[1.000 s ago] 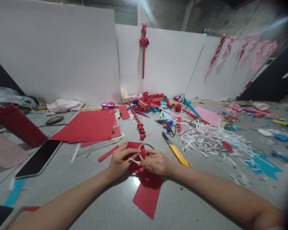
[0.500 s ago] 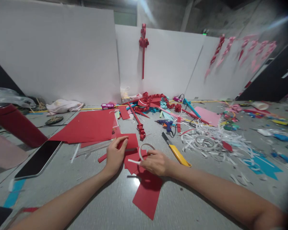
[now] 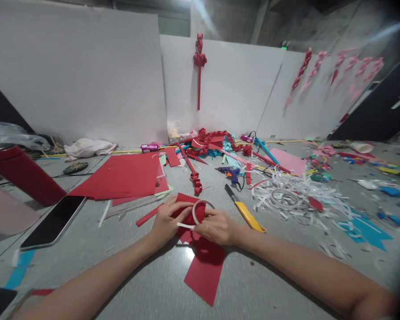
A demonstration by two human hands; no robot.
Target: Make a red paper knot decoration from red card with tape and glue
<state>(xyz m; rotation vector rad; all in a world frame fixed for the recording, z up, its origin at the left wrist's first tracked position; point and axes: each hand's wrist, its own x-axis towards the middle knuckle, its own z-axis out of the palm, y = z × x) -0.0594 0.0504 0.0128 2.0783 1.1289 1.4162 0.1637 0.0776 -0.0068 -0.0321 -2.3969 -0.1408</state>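
My right hand (image 3: 216, 226) is closed around a narrow roll of white tape (image 3: 195, 214), with a short tape end sticking out leftward. My left hand (image 3: 168, 222) pinches a red paper piece (image 3: 183, 199) just left of the roll, its fingertips beside the tape. That paper's lower part is hidden by the fingers. More red paper (image 3: 205, 278) lies flat under and in front of both hands. By my left hand is a narrow red strip (image 3: 146, 216). A yellow utility knife (image 3: 249, 216) rests right of my right hand.
Large red sheets (image 3: 123, 175) and a phone (image 3: 55, 222) lie left, beside a red bottle (image 3: 23, 173). A blue glue gun (image 3: 231, 172) and red curled-paper strips (image 3: 195, 178) lie ahead. White paper scraps (image 3: 293, 191) pile up right. White boards (image 3: 226, 84) stand behind.
My left hand moved left and away from the tape with the red paper piece, then came back beside the roll. My right hand stayed in place with the tape.
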